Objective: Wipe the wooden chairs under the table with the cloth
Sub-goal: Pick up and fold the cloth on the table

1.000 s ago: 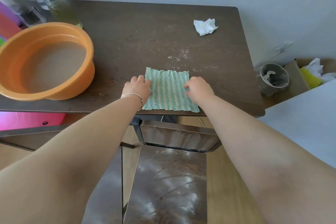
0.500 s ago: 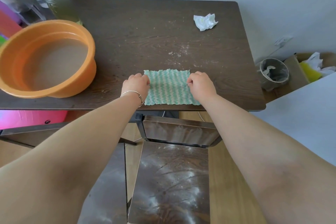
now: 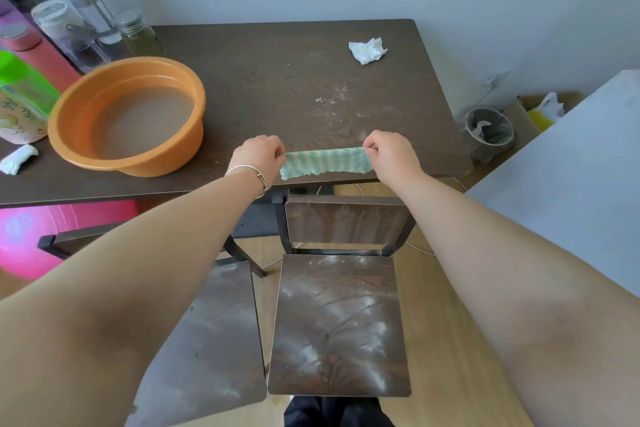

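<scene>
Partly hidden: cloth (image 3: 325, 163) ends, pinched in left hand (image 3: 258, 156) & right hand (image 3: 391, 152).

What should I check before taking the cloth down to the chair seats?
1. Grip on the cloth: left hand and right hand each pinch one end. Ok.
2. Cloth folded into a narrow strip. Ok.
3. Cloth damp enough. Cannot tell.
4. Right chair seat and left chair seat out in front of the table, within view. Ok.
5. Seats clean: white dusty smears show on both. Not ok.
6. Orange basin stands apart from the left hand. Ok.
</scene>
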### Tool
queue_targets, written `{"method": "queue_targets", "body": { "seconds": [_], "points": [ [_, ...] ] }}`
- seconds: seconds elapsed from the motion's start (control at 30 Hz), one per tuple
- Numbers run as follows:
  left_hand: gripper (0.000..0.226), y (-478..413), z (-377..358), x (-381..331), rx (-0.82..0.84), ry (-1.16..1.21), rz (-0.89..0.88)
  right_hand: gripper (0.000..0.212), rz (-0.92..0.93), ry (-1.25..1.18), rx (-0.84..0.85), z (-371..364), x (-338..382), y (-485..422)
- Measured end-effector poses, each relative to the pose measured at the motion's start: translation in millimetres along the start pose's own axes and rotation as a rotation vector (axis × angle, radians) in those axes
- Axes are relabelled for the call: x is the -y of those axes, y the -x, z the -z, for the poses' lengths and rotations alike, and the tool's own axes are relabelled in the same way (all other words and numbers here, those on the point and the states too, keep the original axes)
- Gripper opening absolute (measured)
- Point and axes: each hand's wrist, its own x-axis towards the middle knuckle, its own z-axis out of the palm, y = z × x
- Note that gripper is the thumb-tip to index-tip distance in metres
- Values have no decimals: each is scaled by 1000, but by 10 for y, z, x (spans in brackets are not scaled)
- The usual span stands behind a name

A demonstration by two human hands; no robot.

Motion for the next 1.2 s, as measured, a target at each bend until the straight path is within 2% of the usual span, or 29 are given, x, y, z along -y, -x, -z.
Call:
{"method": "queue_targets", "body": {
  "seconds": [0.17,0.4,0.8,1.2],
  "points": [
    [13,477,14,-106,2,30,-59,22,-51,-62,-20,39,-49,538],
    [12,1202,-229,-183,39,17,-72,17,-61,-41,44,-56,-193,1230],
    [8,2404,-1252,-444,209,69,141,14,-39,-134,238,-823,-928,2313],
    [12,2961,-2494,-278,401,105,199,14,-194,-174,395,-1895,-1498,3000]
  ]
}}
